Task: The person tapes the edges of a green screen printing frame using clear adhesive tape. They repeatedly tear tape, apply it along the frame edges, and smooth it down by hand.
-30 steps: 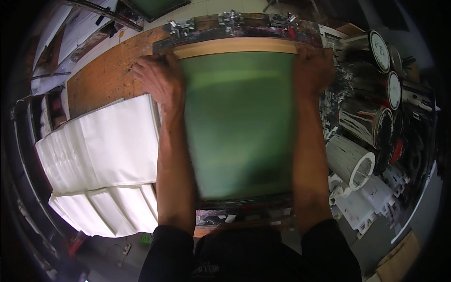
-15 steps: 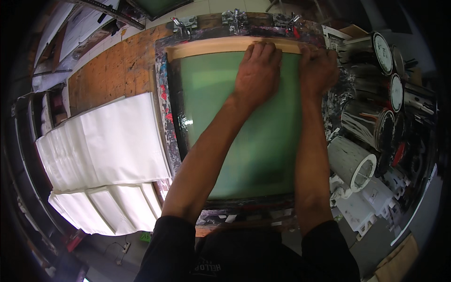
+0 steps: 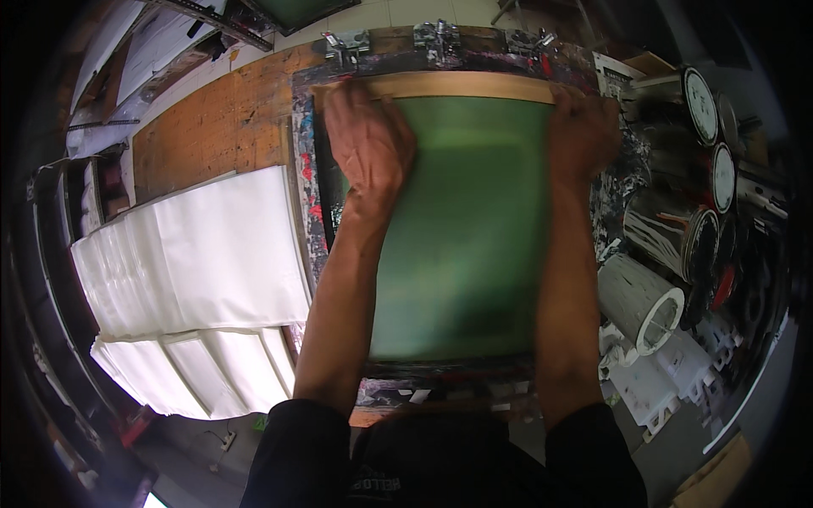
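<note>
A green-meshed printing screen (image 3: 461,245) lies in its dark frame in front of me. Along its far edge runs a long tan strip (image 3: 470,85); whether it is a wooden bar or tape, I cannot tell. My left hand (image 3: 368,144) has its fingers curled over the strip's left end. At the other end, my right hand (image 3: 584,131) is closed on the strip, somewhat smeared by motion. Both forearms reach across the screen, and the fingertips are partly hidden.
Metal hinge clamps (image 3: 437,44) line the far side of the board. Stacked white sheets (image 3: 229,250) lie at the left, near the worn wooden tabletop (image 3: 212,123). Ink-stained cans (image 3: 669,233) and a white tub (image 3: 639,300) crowd the right side.
My left hand has moved left along the tan strip, from its middle to its left end. The right hand stays at the right end. The whole view has shifted slightly.
</note>
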`<state>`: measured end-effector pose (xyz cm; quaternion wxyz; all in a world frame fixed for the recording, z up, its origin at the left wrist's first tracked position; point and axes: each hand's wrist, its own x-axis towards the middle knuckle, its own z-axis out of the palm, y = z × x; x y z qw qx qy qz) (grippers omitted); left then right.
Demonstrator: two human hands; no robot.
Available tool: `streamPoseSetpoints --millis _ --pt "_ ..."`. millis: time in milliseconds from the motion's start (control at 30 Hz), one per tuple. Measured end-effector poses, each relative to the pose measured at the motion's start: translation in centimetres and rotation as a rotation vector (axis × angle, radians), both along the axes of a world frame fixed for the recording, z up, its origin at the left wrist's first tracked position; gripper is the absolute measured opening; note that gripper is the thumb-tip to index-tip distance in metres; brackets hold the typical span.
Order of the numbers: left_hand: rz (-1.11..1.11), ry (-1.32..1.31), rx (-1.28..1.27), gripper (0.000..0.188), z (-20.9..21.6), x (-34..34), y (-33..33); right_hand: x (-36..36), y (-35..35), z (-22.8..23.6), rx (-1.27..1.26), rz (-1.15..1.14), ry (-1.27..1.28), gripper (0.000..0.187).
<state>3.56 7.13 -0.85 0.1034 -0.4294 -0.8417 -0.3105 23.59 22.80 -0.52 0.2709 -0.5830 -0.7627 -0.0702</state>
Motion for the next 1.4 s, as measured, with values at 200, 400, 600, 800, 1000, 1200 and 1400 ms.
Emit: streamPoseSetpoints --millis 200,400,600,800,1000,1200,1400 --pt "0.130 -0.050 0.016 0.051 -0.3 0.2 0.4 0.5 0.0 0.1 0.001 0.029 0.035 0.026" --pt "0.120 0.022 -0.125 0.067 -0.7 4.3 1.4 0.8 0.5 -1.0 -0.048 0.041 0.044 0.031" --pt "-0.659 0.030 -0.122 0.051 -0.2 6.8 5.6 0.5 0.8 -1.4 0.152 0.048 0.062 0.027" --pt "-0.981 0.085 -0.100 0.063 -1.1 7.4 9.3 0.4 0.3 -1.2 0.152 0.054 0.063 0.030" --pt "-1.040 0.114 -0.140 0.064 -0.9 7.0 9.4 0.7 0.0 -0.8 0.077 0.069 0.198 0.022" --pt "-1.073 0.144 -0.184 0.064 -0.8 6.7 9.4 1.0 -2.0 1.4 -0.095 -0.028 0.158 0.022" --pt "-1.074 0.107 -0.201 0.067 -0.9 6.7 9.5 0.7 -3.3 3.1 -0.494 -0.084 0.288 0.037"
